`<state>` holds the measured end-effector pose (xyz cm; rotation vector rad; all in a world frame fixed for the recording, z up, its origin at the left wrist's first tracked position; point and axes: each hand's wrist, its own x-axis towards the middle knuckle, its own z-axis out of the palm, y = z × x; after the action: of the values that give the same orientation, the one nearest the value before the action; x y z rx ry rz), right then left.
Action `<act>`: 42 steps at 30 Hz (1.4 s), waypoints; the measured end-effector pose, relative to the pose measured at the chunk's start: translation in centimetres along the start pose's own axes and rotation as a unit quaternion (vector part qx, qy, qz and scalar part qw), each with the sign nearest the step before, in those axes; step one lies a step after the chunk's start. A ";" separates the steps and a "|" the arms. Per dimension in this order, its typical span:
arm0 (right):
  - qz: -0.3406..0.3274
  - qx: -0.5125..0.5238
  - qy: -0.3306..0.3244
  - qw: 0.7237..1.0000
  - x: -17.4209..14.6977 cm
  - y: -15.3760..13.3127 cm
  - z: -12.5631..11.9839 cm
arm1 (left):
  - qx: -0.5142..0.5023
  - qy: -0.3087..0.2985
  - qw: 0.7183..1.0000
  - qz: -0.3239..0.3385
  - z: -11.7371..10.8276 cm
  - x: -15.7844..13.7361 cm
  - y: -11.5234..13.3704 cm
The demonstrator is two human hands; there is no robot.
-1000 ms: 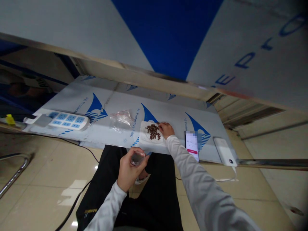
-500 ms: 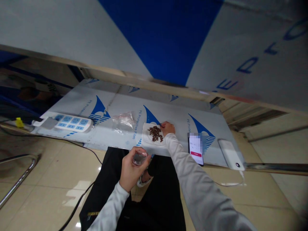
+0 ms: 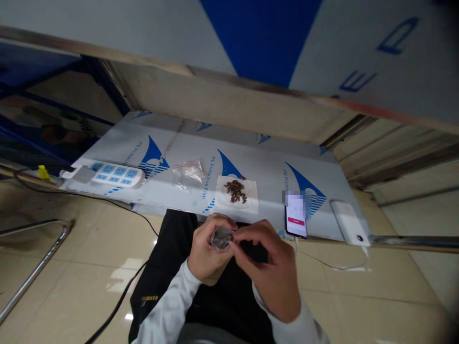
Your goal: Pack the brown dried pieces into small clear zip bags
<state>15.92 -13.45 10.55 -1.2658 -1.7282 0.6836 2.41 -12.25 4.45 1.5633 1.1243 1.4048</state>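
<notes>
My left hand (image 3: 204, 253) is closed around a small clear plastic bag (image 3: 219, 238), its mouth facing up above my lap. The thumb and forefinger of my right hand (image 3: 274, 265) pinch together at the bag's right rim, with a small brown piece (image 3: 231, 237) between them. On the shelf beyond, a pile of small brown pieces (image 3: 235, 191) lies on a white paper sheet (image 3: 251, 203). One more brown piece (image 3: 243, 178) sits apart at the sheet's far edge. The exact kind of these pieces is too small to tell.
Left of the paper lie clear zip bags (image 3: 188, 174) and a white power strip (image 3: 120, 174) with a dark cable. A phone (image 3: 296, 215) and a white power bank (image 3: 349, 222) are at the right. A film-covered panel (image 3: 150, 38) overhangs the shelf.
My right hand has come from the pile back to the bag's mouth, carrying a brown piece. The paper is now uncovered. My left hand still holds the bag, and the view has shifted slightly.
</notes>
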 end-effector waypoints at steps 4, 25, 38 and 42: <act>-0.047 -0.102 -0.073 0.991 -0.5 0.0 1.4 | 0.021 -0.020 0.999 -0.022 0.7 -0.6 -0.3; 0.124 -0.318 -0.144 0.929 15.2 22.1 4.7 | 0.107 0.087 0.982 -0.132 -0.6 -0.8 -4.1; 0.121 -0.388 -0.158 0.900 15.4 19.8 3.5 | 0.098 0.089 0.980 -0.146 -0.7 -1.0 -3.9; 0.118 -0.374 -0.146 0.908 11.6 18.5 2.7 | 0.093 0.093 0.982 -0.137 -0.7 -0.8 -3.6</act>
<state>20.90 3.76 -2.21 -1.9995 -2.2140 0.3462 1.20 -11.75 0.90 1.3571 1.5595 1.3080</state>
